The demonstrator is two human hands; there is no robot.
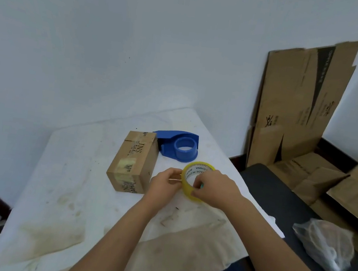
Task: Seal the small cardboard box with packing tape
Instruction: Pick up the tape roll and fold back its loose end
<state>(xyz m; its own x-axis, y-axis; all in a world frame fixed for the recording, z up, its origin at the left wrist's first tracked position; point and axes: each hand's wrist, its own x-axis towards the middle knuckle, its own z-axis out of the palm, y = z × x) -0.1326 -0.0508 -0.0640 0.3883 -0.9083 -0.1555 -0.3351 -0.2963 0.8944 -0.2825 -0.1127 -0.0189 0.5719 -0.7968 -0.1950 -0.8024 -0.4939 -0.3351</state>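
Observation:
A small brown cardboard box (pixel 133 161) with old tape patches lies closed on the white cloth-covered table (pixel 70 189). Just right of it I hold a yellowish roll of packing tape (pixel 193 171) above the cloth. My right hand (pixel 214 190) grips the roll from the right. My left hand (pixel 164 184) pinches the tape's loose end at the roll's left side, a short strip pulled out between finger and roll. A blue tape dispenser (pixel 178 144) with an empty hub sits behind the roll, touching the box's far right corner.
Flattened cardboard sheets (pixel 298 101) lean against the wall at right, more cardboard (pixel 336 178) lies on the floor. A dark bench (pixel 277 207) beside the table carries a clear plastic bag (pixel 327 246). The table's right edge runs close to my right forearm.

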